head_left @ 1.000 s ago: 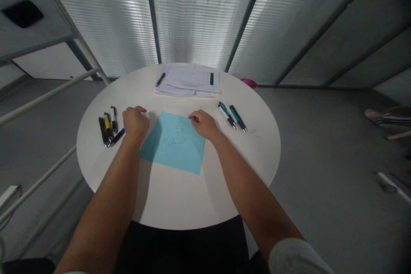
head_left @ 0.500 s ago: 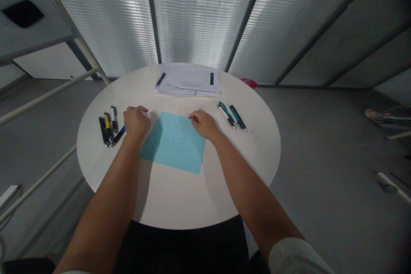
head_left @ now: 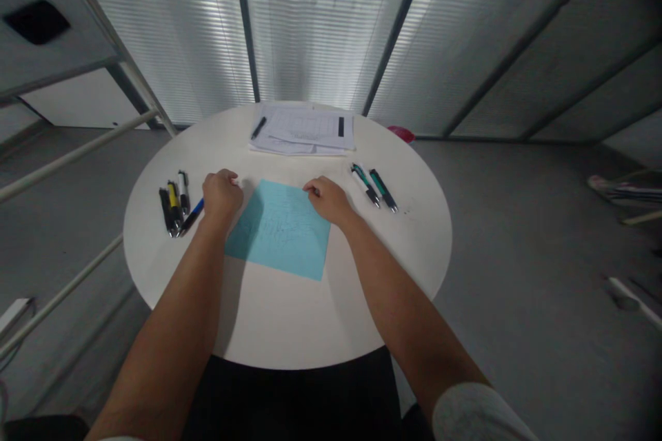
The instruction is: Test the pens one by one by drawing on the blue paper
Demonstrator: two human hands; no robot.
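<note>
A light-blue sheet of paper [head_left: 279, 234] with faint handwriting lies on the white round table [head_left: 279, 331]. Left of its upper edge, my left hand [head_left: 222, 194] is closed, fingers curled. A small whitish bit shows by its fingertips, too small to name. Beside that wrist a blue pen [head_left: 194, 213] lies partly hidden. My right hand [head_left: 327, 198] rests over the sheet's upper right corner, fingers bent in and closed; whatever is under them is hidden.
Black, yellow and white pens [head_left: 174, 205] lie together at the left. Green-and-black pens [head_left: 383, 189] lie at the right. Printed papers [head_left: 310, 129] with a black pen [head_left: 259, 127] on top sit at the far edge. A white metal frame [head_left: 77, 151] stands left of the table.
My left hand has shifted very slightly to the right. My right hand, the blue sheet and the pens look the same.
</note>
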